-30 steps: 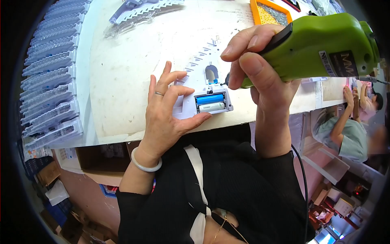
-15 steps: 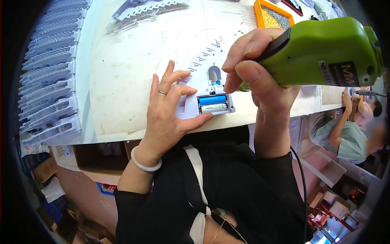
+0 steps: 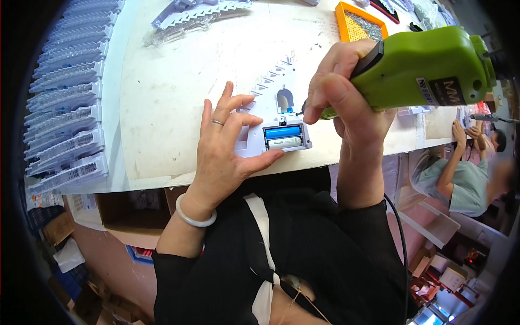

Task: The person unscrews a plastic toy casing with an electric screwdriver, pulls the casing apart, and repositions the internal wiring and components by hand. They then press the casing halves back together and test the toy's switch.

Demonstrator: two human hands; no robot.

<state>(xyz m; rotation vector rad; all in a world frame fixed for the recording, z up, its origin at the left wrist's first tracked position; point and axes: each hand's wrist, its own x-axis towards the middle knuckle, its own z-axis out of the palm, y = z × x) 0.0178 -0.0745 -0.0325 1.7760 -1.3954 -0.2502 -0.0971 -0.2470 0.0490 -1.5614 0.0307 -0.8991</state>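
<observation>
A white plastic housing (image 3: 271, 92) with a toothed edge lies at the front of the table. Its battery compartment holds a blue battery (image 3: 283, 132) and a white battery (image 3: 285, 143). My left hand (image 3: 219, 138) holds the housing from the left, thumb along the near edge and fingertips on its surface. Above and right of it, my right hand (image 3: 352, 100) is wrapped round the front of a green electric screwdriver (image 3: 414, 67). The screwdriver's dark bit points left, its tip close to the housing just above the battery compartment; I cannot tell if they touch.
Stacked toothed white parts (image 3: 67, 97) line the left side. More white toothed pieces (image 3: 203, 13) lie at the back. A yellow tray (image 3: 341, 21) of small metal screws stands back right. The black cable (image 3: 402, 244) hangs at right. A co-worker (image 3: 455, 184) sits at far right.
My right hand and the electric screwdriver have shifted slightly, and the bit now shows near the housing. My left hand and the housing look unmoved.
</observation>
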